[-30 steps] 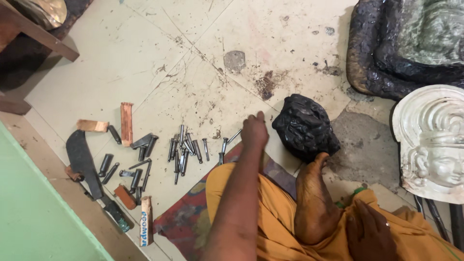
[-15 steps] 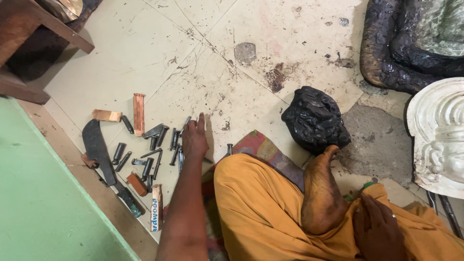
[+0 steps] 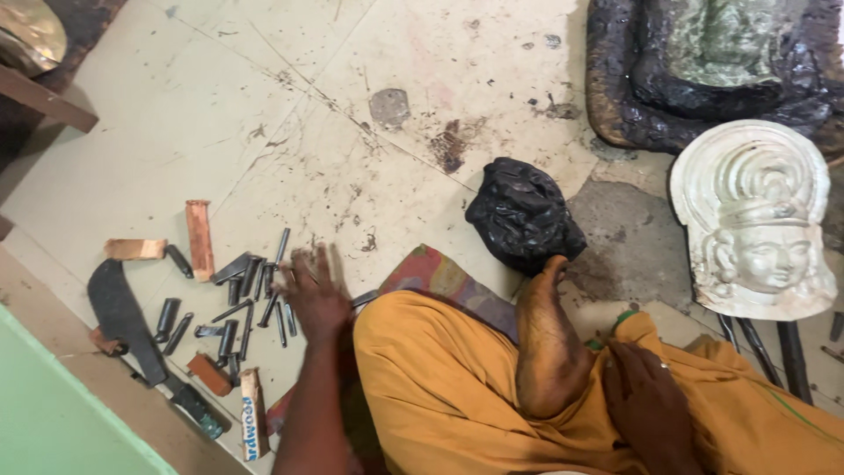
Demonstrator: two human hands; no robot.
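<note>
I sit cross-legged on the floor in an orange cloth (image 3: 457, 387). My left hand (image 3: 315, 295) hovers, fingers spread and blurred, over a scatter of several dark metal chisels and punches (image 3: 242, 303) lying on the tiles; whether it touches one I cannot tell. My right hand (image 3: 649, 400) rests flat on my right thigh, wearing a ring, holding nothing. My bare foot (image 3: 549, 339) points up toward a black lump wrapped in plastic (image 3: 525, 214).
A curved dark blade (image 3: 123, 321) and small wooden blocks (image 3: 199, 237) lie left of the tools. A white carved face relief (image 3: 756, 224) lies at right, above it a large dark mould (image 3: 712, 66). A green surface (image 3: 53, 422) borders lower left.
My left hand has moved left and nearer, from beside the black lump to above the chisels. The view has shifted, bringing the white face relief more into sight.
</note>
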